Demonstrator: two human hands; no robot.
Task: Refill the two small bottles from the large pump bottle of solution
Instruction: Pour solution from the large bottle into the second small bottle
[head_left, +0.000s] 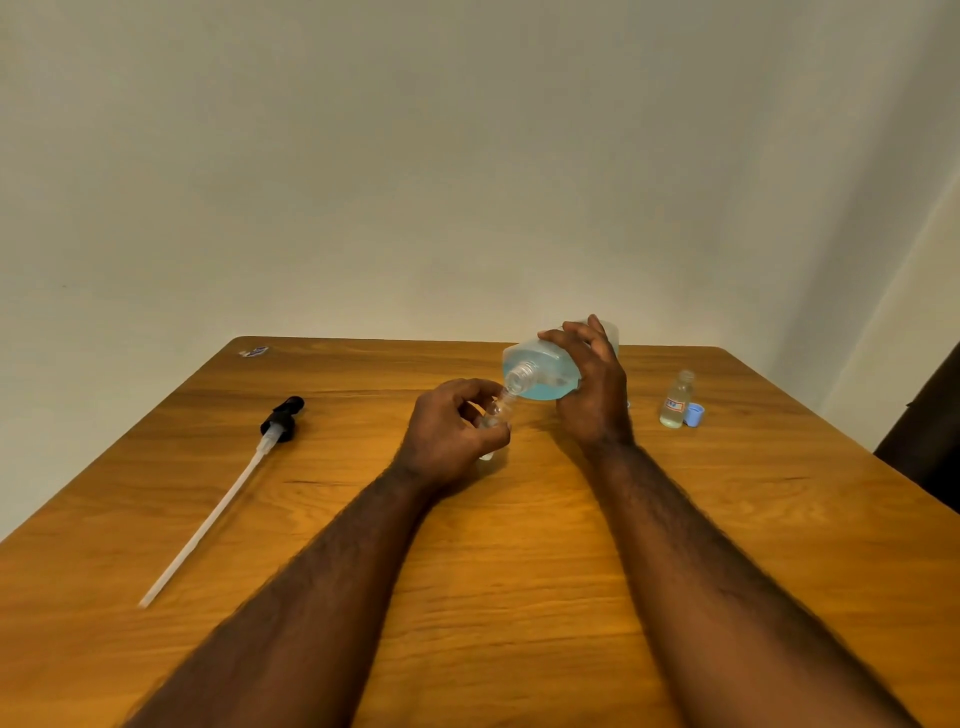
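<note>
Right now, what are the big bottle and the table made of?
Big bottle: probably clear, smooth plastic, since the blue liquid shows through its wall and the neck has moulded threads. Table: looks like wood with a smooth, slightly shiny finish, going by the grain lines. It could also be a wood-look laminate.

At the middle of the brown wooden table (519, 571), a small clear plastic bottle (496, 413) is held in the left hand (447, 431). Just behind and to its right, the large translucent plastic bottle of blue solution (540, 371) is held tilted in the right hand (592, 384), its neck at the small bottle's mouth. Well to the left, a black pump head with a long white tube (270, 441) is laid flat. To the right, a second small clear plastic bottle (677, 401) is stood upright, a round blue plastic cap (694, 414) just beside it.
</note>
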